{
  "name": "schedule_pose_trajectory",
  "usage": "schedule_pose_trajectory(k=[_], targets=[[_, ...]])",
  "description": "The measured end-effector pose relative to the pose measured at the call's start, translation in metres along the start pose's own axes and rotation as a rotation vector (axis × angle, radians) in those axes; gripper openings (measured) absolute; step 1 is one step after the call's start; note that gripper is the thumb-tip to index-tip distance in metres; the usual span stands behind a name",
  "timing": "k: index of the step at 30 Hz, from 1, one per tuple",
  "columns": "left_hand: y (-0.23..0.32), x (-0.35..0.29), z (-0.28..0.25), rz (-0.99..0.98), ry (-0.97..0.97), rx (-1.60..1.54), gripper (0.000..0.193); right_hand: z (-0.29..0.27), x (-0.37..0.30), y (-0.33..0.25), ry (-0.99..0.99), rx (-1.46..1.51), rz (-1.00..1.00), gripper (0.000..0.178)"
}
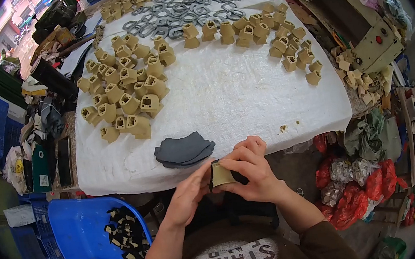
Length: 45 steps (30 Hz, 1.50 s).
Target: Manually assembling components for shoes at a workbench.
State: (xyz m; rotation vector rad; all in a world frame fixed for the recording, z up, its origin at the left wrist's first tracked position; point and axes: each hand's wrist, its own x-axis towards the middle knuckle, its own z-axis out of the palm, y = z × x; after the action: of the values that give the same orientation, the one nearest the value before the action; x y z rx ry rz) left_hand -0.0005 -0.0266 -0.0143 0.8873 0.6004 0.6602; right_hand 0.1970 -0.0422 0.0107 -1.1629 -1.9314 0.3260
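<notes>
Just off the table's near edge, a tan flared block [221, 175] is held between my two hands. The fingers and thumb of my right hand [253, 173] grip its top and lower edges. My left hand [190, 195] presses against its left side, where a strip of dark sheet [211, 175] shows along the block. Part of that strip is hidden by my fingers. A small stack of dark grey curved sheets [184, 150] lies on the white-covered table [215, 103], just beyond my left hand.
Tan hollow blocks [130, 105] crowd the table's left, with more blocks [287, 43] at the right. Grey metal rings [181, 12] are heaped at the back. A blue tub [84, 235] at lower left holds dark-covered pieces [127, 236]. Red bags [354, 205] lie at right.
</notes>
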Motion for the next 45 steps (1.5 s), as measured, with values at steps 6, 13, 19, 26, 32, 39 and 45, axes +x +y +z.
schedule_pose_trajectory(k=[6,13,19,26,32,39,45], targets=[[-0.003,0.005,0.008,-0.191,-0.177,-0.244,0.050,0.002,-0.001,-0.002,-0.077,0.157,-0.025,0.043],[-0.009,0.007,0.013,-0.187,-0.110,-0.189,0.041,-0.001,0.000,-0.003,-0.149,0.145,-0.064,0.043],[-0.008,0.002,0.027,0.111,0.280,-0.041,0.032,-0.003,-0.001,0.005,-0.079,0.183,-0.017,0.045],[-0.012,-0.006,0.020,0.575,0.263,0.446,0.018,-0.003,-0.003,0.007,-0.067,0.238,-0.002,0.044],[-0.007,0.002,0.026,0.876,0.294,0.830,0.013,-0.003,-0.005,0.004,-0.132,0.281,-0.018,0.042],[-0.002,0.001,0.024,0.891,0.234,0.880,0.018,0.001,-0.007,0.004,-0.127,0.266,-0.031,0.045],[-0.002,-0.001,0.019,0.234,0.098,0.288,0.047,0.001,-0.007,0.001,-0.073,0.159,-0.157,0.051]])
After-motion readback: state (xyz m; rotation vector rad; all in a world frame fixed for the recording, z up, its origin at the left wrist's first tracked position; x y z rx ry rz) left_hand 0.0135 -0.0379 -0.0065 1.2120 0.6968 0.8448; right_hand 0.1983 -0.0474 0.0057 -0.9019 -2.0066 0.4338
